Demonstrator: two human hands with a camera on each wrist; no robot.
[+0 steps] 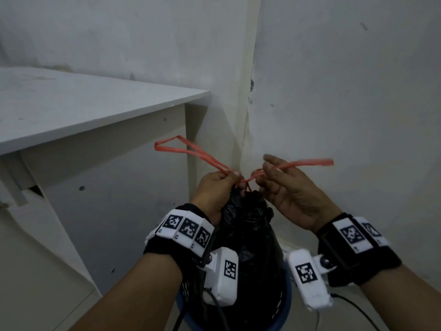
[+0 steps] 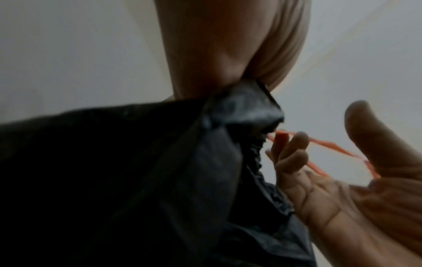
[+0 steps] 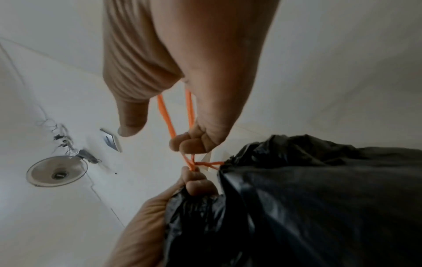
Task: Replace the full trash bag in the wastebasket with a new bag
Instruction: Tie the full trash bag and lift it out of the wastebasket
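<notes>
A full black trash bag (image 1: 250,225) stands in a blue-rimmed wastebasket (image 1: 288,304) in the wall corner, its neck gathered. Two orange drawstring loops (image 1: 191,149) cross in a knot just above the neck. My left hand (image 1: 229,177) grips the left loop together with the bag's neck. My right hand (image 1: 267,177) holds the right loop (image 1: 310,162), its lower fingers curled round the string and its upper fingers and thumb spread. In the right wrist view the curled fingers (image 3: 191,144) pinch the drawstring (image 3: 166,115) right above the knot. The bag (image 2: 137,180) fills the left wrist view.
A white desk (image 1: 95,111) with a side panel (image 1: 119,211) stands close on the left of the basket. Walls meet in a corner (image 1: 245,115) right behind the bag. Black cables (image 1: 358,309) trail from my wrist cameras near the basket.
</notes>
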